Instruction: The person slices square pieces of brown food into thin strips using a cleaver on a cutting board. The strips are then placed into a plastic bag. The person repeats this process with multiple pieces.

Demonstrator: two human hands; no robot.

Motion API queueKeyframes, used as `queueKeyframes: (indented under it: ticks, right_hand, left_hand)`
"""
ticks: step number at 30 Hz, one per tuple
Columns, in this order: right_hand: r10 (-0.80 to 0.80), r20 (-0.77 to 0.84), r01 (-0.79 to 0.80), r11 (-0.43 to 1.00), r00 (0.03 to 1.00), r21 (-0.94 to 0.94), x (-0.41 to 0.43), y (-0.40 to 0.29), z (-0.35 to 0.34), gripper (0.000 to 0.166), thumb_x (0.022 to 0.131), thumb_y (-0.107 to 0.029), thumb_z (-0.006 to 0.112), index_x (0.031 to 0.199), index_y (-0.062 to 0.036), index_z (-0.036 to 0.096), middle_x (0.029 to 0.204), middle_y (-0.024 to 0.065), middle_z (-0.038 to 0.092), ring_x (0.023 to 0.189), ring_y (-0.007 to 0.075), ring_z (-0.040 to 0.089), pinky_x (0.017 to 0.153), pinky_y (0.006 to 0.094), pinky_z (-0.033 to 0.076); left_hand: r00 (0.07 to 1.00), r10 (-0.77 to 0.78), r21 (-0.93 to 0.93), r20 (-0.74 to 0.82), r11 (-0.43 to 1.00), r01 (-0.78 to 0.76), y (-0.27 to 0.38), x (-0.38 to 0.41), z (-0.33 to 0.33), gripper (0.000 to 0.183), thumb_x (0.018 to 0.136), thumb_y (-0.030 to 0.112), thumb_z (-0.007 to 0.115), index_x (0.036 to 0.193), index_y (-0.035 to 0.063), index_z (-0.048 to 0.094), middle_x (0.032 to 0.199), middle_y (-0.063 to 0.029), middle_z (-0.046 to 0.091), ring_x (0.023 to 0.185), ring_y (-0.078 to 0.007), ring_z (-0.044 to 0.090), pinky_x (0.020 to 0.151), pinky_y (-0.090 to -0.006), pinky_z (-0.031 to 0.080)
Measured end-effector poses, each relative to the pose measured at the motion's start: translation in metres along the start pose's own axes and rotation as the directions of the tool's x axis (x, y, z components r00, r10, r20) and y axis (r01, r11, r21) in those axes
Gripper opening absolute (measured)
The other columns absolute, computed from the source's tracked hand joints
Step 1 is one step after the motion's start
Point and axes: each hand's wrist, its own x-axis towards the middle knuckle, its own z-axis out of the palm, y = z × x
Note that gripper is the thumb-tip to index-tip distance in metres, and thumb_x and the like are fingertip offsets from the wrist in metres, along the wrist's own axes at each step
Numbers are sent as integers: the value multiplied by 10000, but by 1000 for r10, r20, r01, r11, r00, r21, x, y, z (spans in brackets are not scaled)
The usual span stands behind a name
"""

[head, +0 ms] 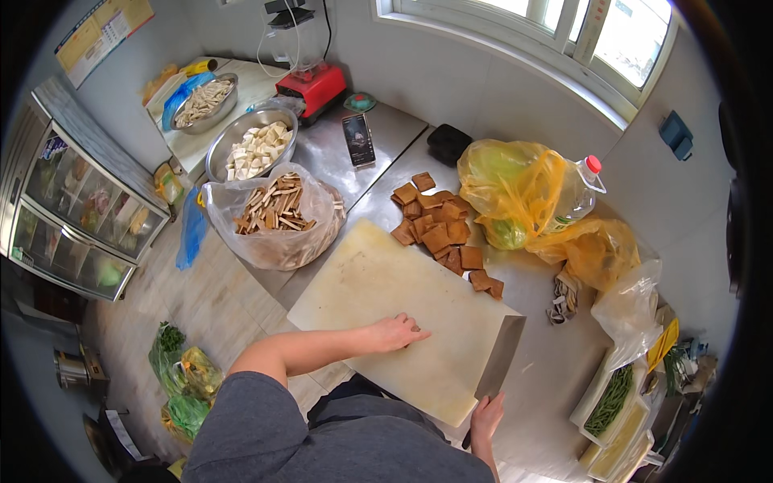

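Note:
My left hand [398, 333] rests over the near half of a white plastic cutting board [386, 284], fingers curled and one pointing right. Small brown bits show at its fingertips, but whether they are gripped is unclear. In my right hand [488, 416] is the handle of a cleaver [502, 356]; its broad blade lies along the board's right edge. Beyond the board, brown squares of what looks like dried tofu [439, 229] form a loose pile on the steel table [531, 374]. Brown-edged strips [275, 205] fill a clear plastic bag [272, 253] left of the board.
Behind the bag stand a steel bowl of white chunks [256, 151], a phone [359, 140] and a red-based blender [311, 90]. To the right are a yellow bag of green vegetables [507, 181], a plastic bottle [577, 193], a crumpled cloth [564, 299] and a tray of green beans [613, 401].

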Motion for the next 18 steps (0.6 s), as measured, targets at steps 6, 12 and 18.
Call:
queueKeyframes:
  ticks: [6,12,18]
  right_hand:
    - [-11,-17,11,1000,1000,-19,-2,-3,2,256,861,-97,506,1056,60,455,797,306,568,759,491,550,651,539,423]
    - [8,1,-8,1000,1000,-27,-2,-4,3,216,869,-99,499,1032,39,461,814,298,571,766,489,551,653,537,427]
    - [-38,63,39,999,997,-10,6,-14,-8,148,901,-94,485,1013,3,491,840,265,584,778,468,559,646,496,445]
  left_hand:
    - [1000,26,154,18,988,-28,-3,-1,17,226,812,163,551,1023,85,559,1063,-107,503,950,-301,500,661,-347,550]
    - [997,55,182,45,981,-62,-1,1,16,212,795,152,535,987,71,572,1053,-87,515,959,-296,494,683,-345,539]
    - [992,63,170,-108,984,-44,7,-9,3,344,740,118,599,1077,52,579,1087,-98,526,1005,-303,500,751,-392,516]
